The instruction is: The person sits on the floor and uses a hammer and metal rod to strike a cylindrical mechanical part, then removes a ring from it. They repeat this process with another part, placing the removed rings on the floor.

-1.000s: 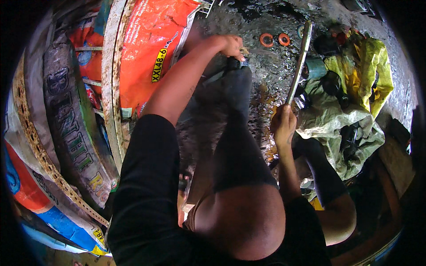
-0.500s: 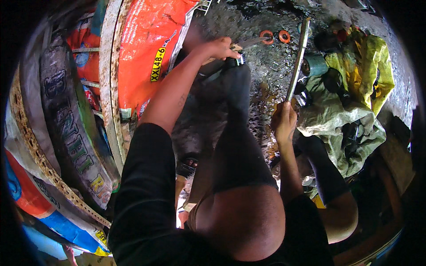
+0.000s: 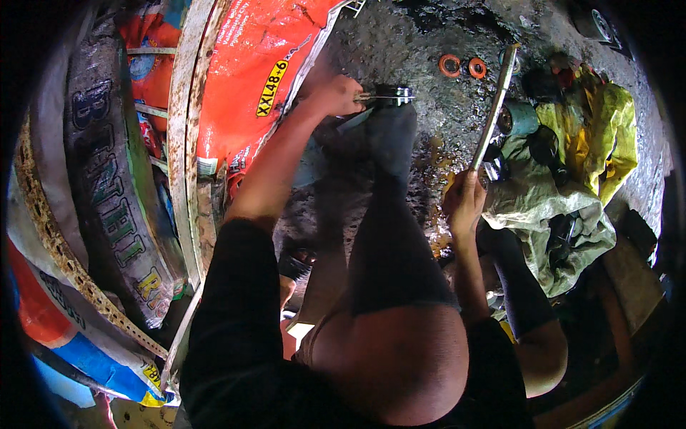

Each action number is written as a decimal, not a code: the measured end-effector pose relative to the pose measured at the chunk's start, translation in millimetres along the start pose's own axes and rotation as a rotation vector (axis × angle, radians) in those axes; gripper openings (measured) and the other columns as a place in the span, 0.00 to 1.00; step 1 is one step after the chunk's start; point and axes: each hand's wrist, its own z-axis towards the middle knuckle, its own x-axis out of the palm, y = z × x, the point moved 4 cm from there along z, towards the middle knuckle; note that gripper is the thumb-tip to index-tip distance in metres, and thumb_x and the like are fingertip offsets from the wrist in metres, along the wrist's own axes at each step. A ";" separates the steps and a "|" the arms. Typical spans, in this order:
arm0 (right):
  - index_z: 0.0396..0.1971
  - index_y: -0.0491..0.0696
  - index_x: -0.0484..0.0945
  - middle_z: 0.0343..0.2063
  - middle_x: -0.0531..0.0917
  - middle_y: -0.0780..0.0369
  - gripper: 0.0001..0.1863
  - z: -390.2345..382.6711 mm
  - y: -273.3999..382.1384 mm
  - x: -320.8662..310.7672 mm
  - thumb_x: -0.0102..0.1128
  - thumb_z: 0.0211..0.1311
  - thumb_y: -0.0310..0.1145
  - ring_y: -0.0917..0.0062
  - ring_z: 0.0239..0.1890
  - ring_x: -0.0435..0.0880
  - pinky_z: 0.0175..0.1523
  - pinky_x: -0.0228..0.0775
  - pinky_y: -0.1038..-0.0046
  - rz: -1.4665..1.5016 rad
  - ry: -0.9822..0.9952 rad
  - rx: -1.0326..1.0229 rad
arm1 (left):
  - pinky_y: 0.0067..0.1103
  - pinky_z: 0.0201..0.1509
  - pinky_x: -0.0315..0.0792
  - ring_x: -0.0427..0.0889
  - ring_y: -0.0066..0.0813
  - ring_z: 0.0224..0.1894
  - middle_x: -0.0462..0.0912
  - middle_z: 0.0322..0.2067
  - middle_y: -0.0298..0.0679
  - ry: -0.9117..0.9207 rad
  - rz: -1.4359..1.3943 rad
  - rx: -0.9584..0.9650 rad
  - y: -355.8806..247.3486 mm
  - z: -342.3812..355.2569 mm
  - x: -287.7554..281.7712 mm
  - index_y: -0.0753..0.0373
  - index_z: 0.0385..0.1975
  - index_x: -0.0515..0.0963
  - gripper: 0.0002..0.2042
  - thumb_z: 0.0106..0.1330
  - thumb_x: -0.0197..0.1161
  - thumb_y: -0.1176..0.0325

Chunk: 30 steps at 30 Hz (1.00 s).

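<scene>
My left hand (image 3: 341,96) is closed around the handle of what looks like a knife (image 3: 380,96). Its thin blade points right and is seen nearly edge-on, at a small shiny metal cylinder (image 3: 404,95). That cylinder sits at the far end of my dark-covered lower leg (image 3: 389,136); whether the blade touches it I cannot tell. Farther right, my right hand (image 3: 464,200) grips the lower end of a long metal bar (image 3: 494,111), which is raised and leans slightly right. Two orange rings (image 3: 449,66) lie on the wet, dark ground beyond.
On the right, a yellow sack (image 3: 619,136) and a pale greenish sack (image 3: 539,214) lie crumpled beside a blue-green cylinder (image 3: 522,119). A rusty metal frame (image 3: 182,136) and an orange printed sack (image 3: 239,93) stand close along my left arm.
The knife's blade has swung from pointing toward the orange rings to lying level at the metal cylinder. My right hand still holds the bar raised. The whole view has shifted slightly.
</scene>
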 end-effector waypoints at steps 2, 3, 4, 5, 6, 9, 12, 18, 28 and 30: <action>0.19 0.50 0.64 0.12 0.61 0.71 0.26 0.3 1.3 4.4 0.37 0.77 0.50 0.87 0.14 0.59 0.19 0.49 0.78 -0.164 -0.005 -0.061 | 0.38 0.40 0.76 0.83 0.49 0.35 0.83 0.29 0.50 -0.228 0.057 0.096 17.8 0.6 12.9 0.61 0.33 0.81 0.16 0.55 0.69 0.54; 0.19 0.50 0.65 0.12 0.62 0.71 0.26 0.9 1.9 6.6 0.36 0.77 0.50 0.86 0.14 0.60 0.19 0.50 0.77 -0.245 -0.008 -0.093 | 0.38 0.39 0.76 0.83 0.50 0.35 0.83 0.28 0.50 -0.343 0.088 0.144 27.3 2.3 16.7 0.62 0.32 0.81 0.16 0.54 0.69 0.54; 0.19 0.49 0.65 0.12 0.62 0.70 0.27 1.6 -1.9 4.7 0.36 0.77 0.50 0.86 0.14 0.60 0.20 0.50 0.76 -0.224 -0.001 -0.076 | 0.38 0.40 0.76 0.83 0.51 0.35 0.83 0.28 0.51 -0.318 0.074 0.173 25.2 6.9 16.9 0.62 0.33 0.81 0.17 0.54 0.69 0.54; 0.19 0.49 0.65 0.12 0.63 0.70 0.27 3.2 -7.3 2.4 0.36 0.77 0.50 0.85 0.14 0.60 0.20 0.50 0.76 -0.203 0.006 -0.059 | 0.38 0.40 0.76 0.82 0.52 0.35 0.83 0.28 0.51 -0.294 0.060 0.201 23.8 11.5 16.1 0.62 0.33 0.81 0.17 0.54 0.69 0.54; 0.19 0.49 0.66 0.12 0.63 0.70 0.27 3.9 -12.0 0.5 0.36 0.77 0.50 0.85 0.14 0.61 0.20 0.50 0.75 -0.181 0.014 -0.042 | 0.38 0.40 0.76 0.82 0.52 0.35 0.83 0.28 0.51 -0.269 0.046 0.229 21.7 14.5 16.7 0.62 0.33 0.81 0.17 0.53 0.69 0.54; 0.21 0.48 0.67 0.12 0.64 0.70 0.27 4.7 -19.8 3.5 0.37 0.77 0.51 0.86 0.14 0.61 0.20 0.50 0.76 -0.220 0.028 -0.053 | 0.38 0.41 0.76 0.82 0.53 0.35 0.83 0.29 0.51 -0.388 0.045 0.279 25.8 12.5 18.7 0.63 0.34 0.82 0.17 0.52 0.69 0.55; 0.21 0.48 0.67 0.13 0.64 0.71 0.26 -0.8 -18.2 15.1 0.39 0.77 0.51 0.86 0.14 0.62 0.19 0.51 0.77 -0.097 0.066 0.079 | 0.38 0.42 0.77 0.82 0.52 0.37 0.83 0.30 0.51 -0.373 0.033 0.179 38.4 15.7 26.0 0.62 0.35 0.82 0.17 0.51 0.69 0.56; 0.26 0.52 0.65 0.12 0.59 0.74 0.23 -5.2 -24.4 19.9 0.39 0.76 0.54 0.90 0.09 0.55 0.13 0.46 0.82 -0.110 0.088 0.036 | 0.38 0.44 0.77 0.82 0.51 0.38 0.84 0.33 0.50 -0.371 0.021 0.163 32.0 13.8 21.2 0.61 0.36 0.82 0.17 0.50 0.69 0.56; 0.24 0.52 0.63 0.12 0.59 0.73 0.24 -8.2 -17.5 21.6 0.38 0.76 0.54 0.89 0.09 0.56 0.13 0.47 0.81 -0.118 0.099 0.051 | 0.37 0.50 0.77 0.82 0.51 0.44 0.84 0.37 0.51 -0.331 0.055 0.101 12.3 12.9 16.7 0.59 0.42 0.83 0.20 0.51 0.69 0.56; 0.25 0.52 0.64 0.12 0.59 0.73 0.24 -7.8 -19.0 19.4 0.39 0.76 0.55 0.89 0.09 0.56 0.13 0.47 0.81 -0.140 0.097 0.029 | 0.37 0.52 0.76 0.82 0.51 0.45 0.84 0.39 0.51 -0.235 0.035 0.046 11.9 12.5 16.0 0.59 0.43 0.83 0.21 0.51 0.69 0.56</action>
